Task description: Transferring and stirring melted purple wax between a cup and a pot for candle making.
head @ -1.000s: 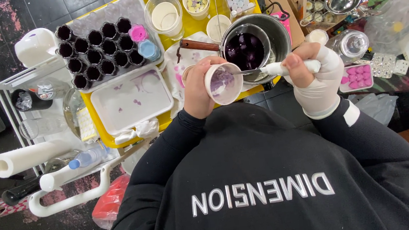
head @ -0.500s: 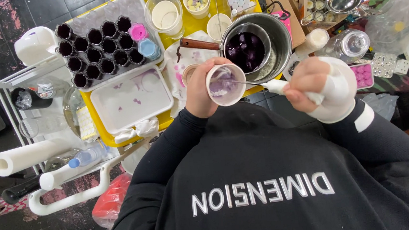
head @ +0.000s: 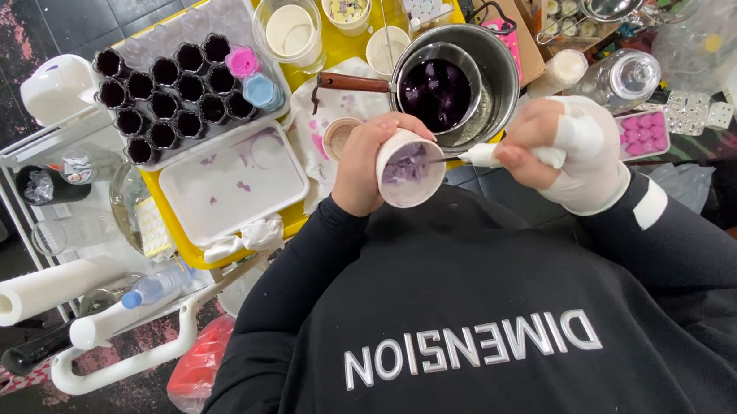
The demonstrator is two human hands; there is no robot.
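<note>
Here, 1 small white cup (head: 408, 169), gripped round its wall by the left hand (head: 363, 170), held tilted toward the wearer above the bench edge, just in front of the steel pot (head: 485, 65). Pale purple residue coats its inside.

1 white-handled scraping tool (head: 482, 155), pinched in the fingers of the right hand (head: 573, 156), which wears a white wrap; its thin metal tip reaches into the cup mouth.

1 inner pan (head: 438, 90) of dark purple liquid, seated in the steel pot, wooden handle to the left.

1 yellow tray (head: 174, 224) carrying a white dish (head: 235, 182) with purple smears and a rack of dark moulds (head: 167, 96).

Handling note, as a judgement: the scraping likely goes best with the cup kept steady and turned slowly against the tip, the tool held shallow along the wall so the film lifts cleanly. Keeping the cup mouth over the bench rather than the black sweatshirt (head: 471, 332) would catch any flakes.
</note>
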